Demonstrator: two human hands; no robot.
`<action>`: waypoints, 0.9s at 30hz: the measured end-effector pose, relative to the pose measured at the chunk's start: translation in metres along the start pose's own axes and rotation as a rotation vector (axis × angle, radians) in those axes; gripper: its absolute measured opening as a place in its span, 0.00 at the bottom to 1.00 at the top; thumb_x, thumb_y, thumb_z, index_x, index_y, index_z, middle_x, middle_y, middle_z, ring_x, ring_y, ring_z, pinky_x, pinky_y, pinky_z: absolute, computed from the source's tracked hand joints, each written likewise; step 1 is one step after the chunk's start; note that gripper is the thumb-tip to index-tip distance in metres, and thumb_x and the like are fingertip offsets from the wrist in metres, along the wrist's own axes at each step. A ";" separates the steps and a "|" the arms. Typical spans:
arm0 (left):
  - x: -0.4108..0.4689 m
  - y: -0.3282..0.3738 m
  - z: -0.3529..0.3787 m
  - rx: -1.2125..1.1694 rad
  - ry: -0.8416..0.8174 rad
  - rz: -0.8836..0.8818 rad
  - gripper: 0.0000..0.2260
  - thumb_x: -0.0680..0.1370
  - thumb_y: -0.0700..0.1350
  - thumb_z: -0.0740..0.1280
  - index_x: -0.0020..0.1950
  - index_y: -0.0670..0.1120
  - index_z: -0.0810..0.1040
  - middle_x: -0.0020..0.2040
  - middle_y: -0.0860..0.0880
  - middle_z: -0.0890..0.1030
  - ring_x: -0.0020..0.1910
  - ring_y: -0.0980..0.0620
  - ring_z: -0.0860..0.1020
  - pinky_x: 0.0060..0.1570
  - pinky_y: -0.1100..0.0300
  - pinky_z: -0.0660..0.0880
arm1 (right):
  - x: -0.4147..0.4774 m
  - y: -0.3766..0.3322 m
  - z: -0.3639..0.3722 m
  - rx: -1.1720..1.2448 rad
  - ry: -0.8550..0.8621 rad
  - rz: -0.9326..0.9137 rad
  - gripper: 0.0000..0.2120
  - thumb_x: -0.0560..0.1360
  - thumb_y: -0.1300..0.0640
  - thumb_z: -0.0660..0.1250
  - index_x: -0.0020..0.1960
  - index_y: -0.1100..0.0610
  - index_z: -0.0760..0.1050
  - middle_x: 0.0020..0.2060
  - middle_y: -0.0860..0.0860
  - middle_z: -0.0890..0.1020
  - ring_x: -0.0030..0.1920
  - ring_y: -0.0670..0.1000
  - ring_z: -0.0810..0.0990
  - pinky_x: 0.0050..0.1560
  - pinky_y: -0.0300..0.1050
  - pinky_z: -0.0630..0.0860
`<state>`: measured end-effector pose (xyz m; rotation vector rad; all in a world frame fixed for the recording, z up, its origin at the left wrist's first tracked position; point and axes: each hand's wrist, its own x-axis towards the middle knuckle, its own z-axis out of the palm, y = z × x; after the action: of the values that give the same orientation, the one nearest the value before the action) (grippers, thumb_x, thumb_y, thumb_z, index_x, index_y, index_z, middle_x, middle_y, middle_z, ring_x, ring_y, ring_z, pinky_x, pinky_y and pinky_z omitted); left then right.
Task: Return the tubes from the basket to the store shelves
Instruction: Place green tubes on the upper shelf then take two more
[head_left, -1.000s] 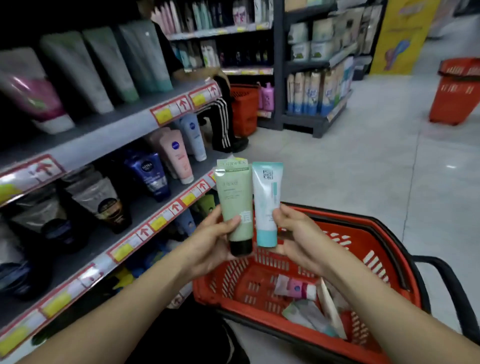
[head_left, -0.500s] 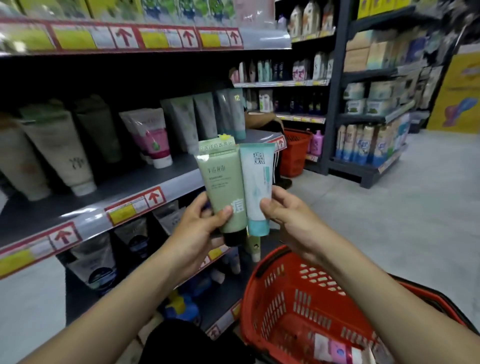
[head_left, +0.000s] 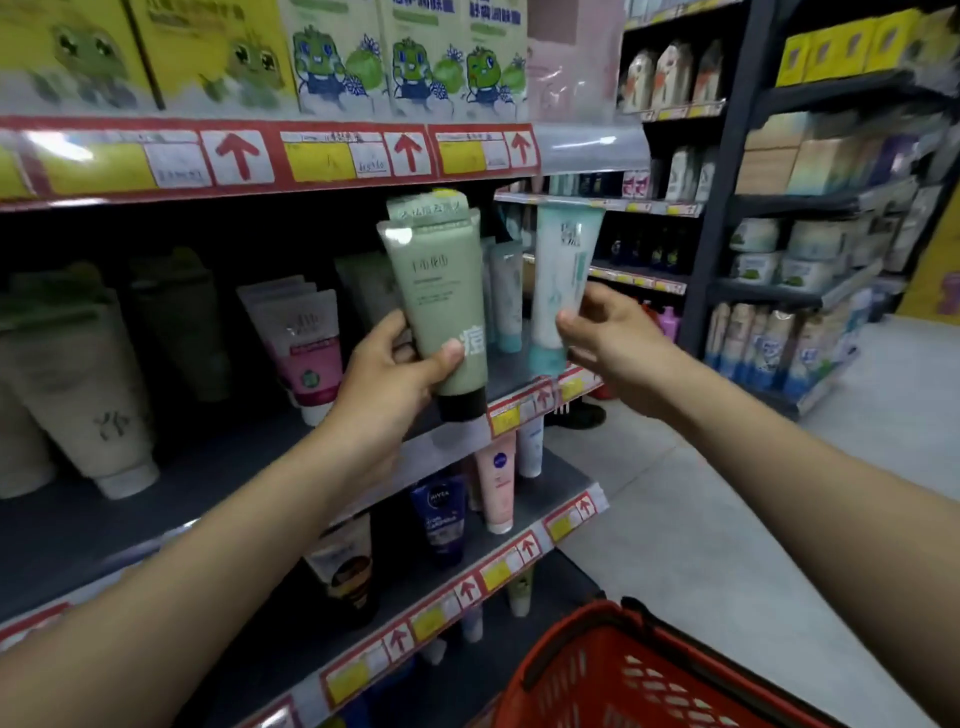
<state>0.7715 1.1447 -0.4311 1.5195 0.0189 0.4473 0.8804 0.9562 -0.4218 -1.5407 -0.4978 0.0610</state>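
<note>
shelving step: by my judgement, each tube goes cap-down among its like on the shelf (head_left: 208, 467) ahead of the hands.
left hand (head_left: 384, 374): wraps the green tube (head_left: 441, 291) low, upright above the shelf edge.
right hand (head_left: 613, 338): pinches the teal-white tube (head_left: 563, 275) near its cap; similar tubes (head_left: 506, 296) stand just left of it.
basket (head_left: 623, 675): below the right forearm.
</note>
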 end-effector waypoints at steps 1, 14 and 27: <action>0.010 -0.001 0.002 -0.004 0.007 0.001 0.14 0.79 0.36 0.68 0.61 0.50 0.76 0.58 0.49 0.84 0.59 0.52 0.81 0.60 0.53 0.77 | 0.015 0.002 -0.004 -0.016 0.021 -0.004 0.19 0.80 0.66 0.60 0.70 0.58 0.69 0.59 0.54 0.79 0.55 0.50 0.80 0.53 0.42 0.79; 0.072 -0.040 0.020 0.027 0.031 -0.034 0.15 0.78 0.37 0.69 0.60 0.51 0.75 0.57 0.50 0.84 0.58 0.54 0.81 0.63 0.52 0.76 | 0.106 0.067 -0.025 -0.234 -0.080 0.118 0.15 0.80 0.64 0.60 0.66 0.60 0.71 0.56 0.53 0.80 0.57 0.51 0.79 0.54 0.43 0.77; 0.041 -0.021 0.006 0.050 0.048 -0.019 0.15 0.78 0.36 0.68 0.62 0.50 0.75 0.58 0.50 0.83 0.60 0.53 0.80 0.66 0.49 0.75 | 0.043 0.022 0.001 -0.354 0.231 -0.246 0.18 0.75 0.57 0.69 0.64 0.52 0.72 0.47 0.49 0.78 0.44 0.44 0.78 0.50 0.44 0.79</action>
<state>0.8162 1.1507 -0.4397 1.5561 0.0829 0.4711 0.9248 0.9731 -0.4311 -1.7912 -0.5277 -0.4102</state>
